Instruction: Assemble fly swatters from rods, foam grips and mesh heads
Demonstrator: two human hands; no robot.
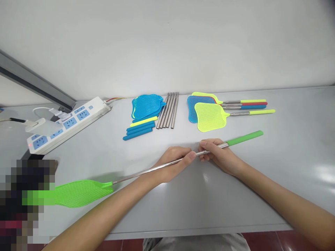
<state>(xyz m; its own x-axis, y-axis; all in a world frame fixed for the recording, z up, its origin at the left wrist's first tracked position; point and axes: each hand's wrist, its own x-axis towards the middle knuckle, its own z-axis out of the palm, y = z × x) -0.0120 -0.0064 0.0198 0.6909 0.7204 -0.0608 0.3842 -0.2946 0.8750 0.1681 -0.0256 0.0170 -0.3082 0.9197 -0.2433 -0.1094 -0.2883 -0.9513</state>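
Note:
A green fly swatter (pixel 85 191) with an extended telescopic metal rod lies across both my hands above the table's front half. Its mesh head points left, and its green grip sleeve points up to the right. My left hand (pixel 176 160) pinches the thin rod near its middle, thumb on top. Around the thicker rod section just below the green sleeve, my right hand (pixel 216 155) is closed. Farther back on the right lie several assembled swatters, the nearest a yellow swatter (pixel 211 116) with its rod collapsed.
Behind my left hand lie blue swatter heads (pixel 148 106), loose grip sleeves (pixel 140 132) in blue and yellow, and several metal rods (pixel 167 111) side by side. A white power strip (pixel 70 122) with plugs stands on the left. A wall rises behind the grey table (pixel 199 212).

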